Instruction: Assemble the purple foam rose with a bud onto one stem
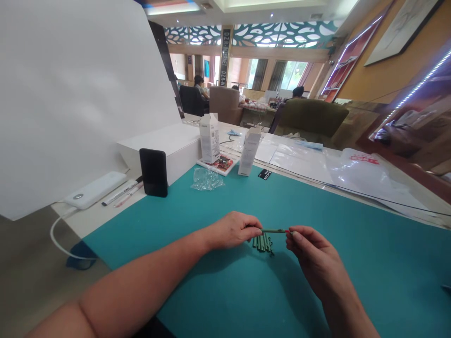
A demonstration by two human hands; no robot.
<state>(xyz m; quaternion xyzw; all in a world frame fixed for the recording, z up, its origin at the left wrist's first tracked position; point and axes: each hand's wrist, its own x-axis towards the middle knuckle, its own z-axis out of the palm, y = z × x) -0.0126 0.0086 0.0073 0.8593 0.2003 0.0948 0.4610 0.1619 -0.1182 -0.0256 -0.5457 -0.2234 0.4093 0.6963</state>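
Between my two hands a thin green pen-like stick (pixel 274 230) is held level above the mat. My left hand (pixel 235 229) pinches its left end between thumb and fingers. At the other end, the thumb and fingers of my right hand (pixel 312 249) are closed on a small red part (pixel 288 231); whether it is joined to the stick I cannot tell. Several similar short green sticks (pixel 261 243) lie side by side on the mat just below, partly hidden by my left hand and the held stick.
A teal mat (pixel 352 211) covers the table. Two white boxes (pixel 249 152), crumpled clear plastic (pixel 207 179), a black card (pixel 265 174) and an upright black phone (pixel 153 172) stand or lie toward the back. Pens and a white power bank (pixel 95 188) are at left. People sit farther off.
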